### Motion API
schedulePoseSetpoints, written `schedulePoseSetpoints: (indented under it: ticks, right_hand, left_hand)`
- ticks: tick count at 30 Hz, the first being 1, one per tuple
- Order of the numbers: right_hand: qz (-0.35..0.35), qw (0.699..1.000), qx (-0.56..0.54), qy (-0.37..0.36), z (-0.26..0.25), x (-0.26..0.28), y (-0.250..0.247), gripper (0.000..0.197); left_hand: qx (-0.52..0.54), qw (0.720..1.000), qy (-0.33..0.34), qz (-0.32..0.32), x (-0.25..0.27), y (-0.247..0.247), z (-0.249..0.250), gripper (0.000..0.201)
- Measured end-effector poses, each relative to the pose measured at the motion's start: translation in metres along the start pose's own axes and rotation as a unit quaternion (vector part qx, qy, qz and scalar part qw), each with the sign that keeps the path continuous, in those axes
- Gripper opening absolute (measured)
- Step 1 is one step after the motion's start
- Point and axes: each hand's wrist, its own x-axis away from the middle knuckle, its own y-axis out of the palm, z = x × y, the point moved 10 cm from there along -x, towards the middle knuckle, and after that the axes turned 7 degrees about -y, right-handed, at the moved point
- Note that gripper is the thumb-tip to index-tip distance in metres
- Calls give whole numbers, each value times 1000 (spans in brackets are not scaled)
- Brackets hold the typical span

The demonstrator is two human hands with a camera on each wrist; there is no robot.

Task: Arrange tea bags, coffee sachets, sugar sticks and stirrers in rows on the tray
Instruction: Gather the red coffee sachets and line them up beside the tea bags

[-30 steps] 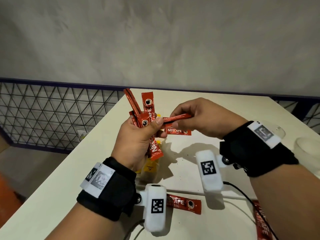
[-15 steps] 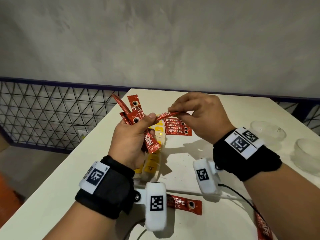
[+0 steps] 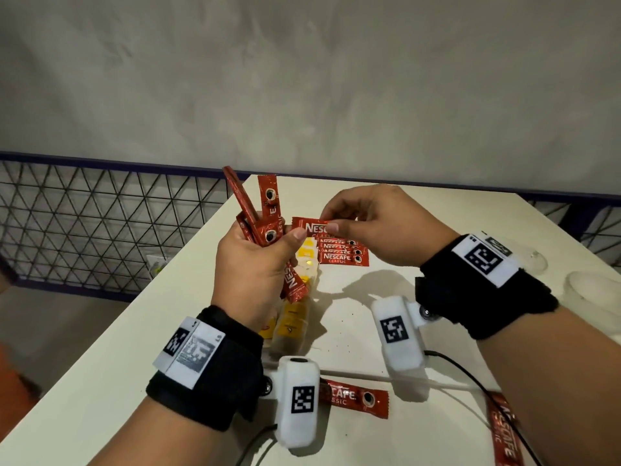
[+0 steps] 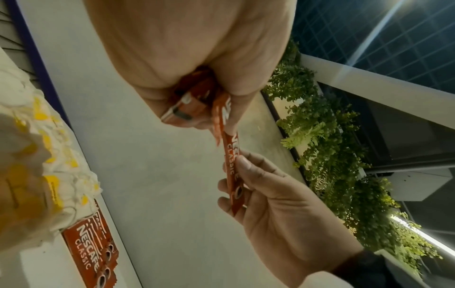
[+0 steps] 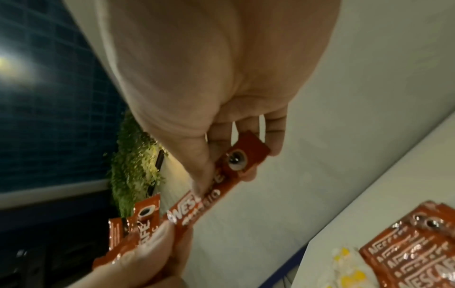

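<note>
My left hand point(image 3: 258, 264) grips a bundle of several red coffee sachets point(image 3: 265, 213), fanned upward above the table point(image 3: 420, 216). My right hand point(image 3: 376, 223) pinches one red coffee sachet point(image 3: 311, 227) between thumb and fingers, its left end at my left thumb. That sachet point(image 4: 231, 165) shows edge-on in the left wrist view and face-on point(image 5: 216, 187) in the right wrist view. Below the hands, a row of red sachets point(image 3: 342, 253) lies flat beside a row of white and yellow tea bags point(image 3: 307, 257). No tray edge can be made out.
A loose red sachet point(image 3: 356, 398) lies near my left wrist, another point(image 3: 504, 428) at the lower right. Two clear bowls point(image 3: 594, 290) stand at the right edge. A wire mesh fence point(image 3: 84, 213) runs along the table's left side. Cables point(image 3: 470, 381) cross the near table.
The right hand has turned the single sachet from edge-on to label up and drawn it slightly right from the left hand's bundle. Both hands have stayed above the rows.
</note>
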Motion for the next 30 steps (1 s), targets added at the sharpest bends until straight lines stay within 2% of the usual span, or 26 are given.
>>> schedulePoseSetpoints:
  ticks: [2, 6, 13, 18, 23, 26, 30]
  right_hand:
    - [-29, 999, -11, 15, 2, 1, 8, 3]
    - [-64, 998, 12, -3, -7, 0, 17, 15]
    - [-79, 997, 25, -4, -4, -5, 17, 10]
    - [-53, 998, 23, -5, 2, -7, 17, 6]
    - [-126, 991, -38, 35, 10, -4, 36, 15]
    - [-114, 992, -48, 12, 3, -5, 32, 18]
    - [-77, 997, -3, -16, -6, -11, 25, 9]
  left_hand:
    - [-24, 1000, 13, 3, 1, 0, 3, 22]
    - [-65, 997, 40, 2, 4, 3, 11, 27]
    - [-55, 997, 58, 13, 7, 1, 18, 28]
    - [-65, 996, 64, 3, 9, 4, 19, 24]
    - [-77, 995, 59, 19, 8, 1, 18, 20]
    - [-89, 994, 60, 27, 7, 0, 19, 23]
    - [-87, 994, 63, 34, 9, -1, 20, 22]
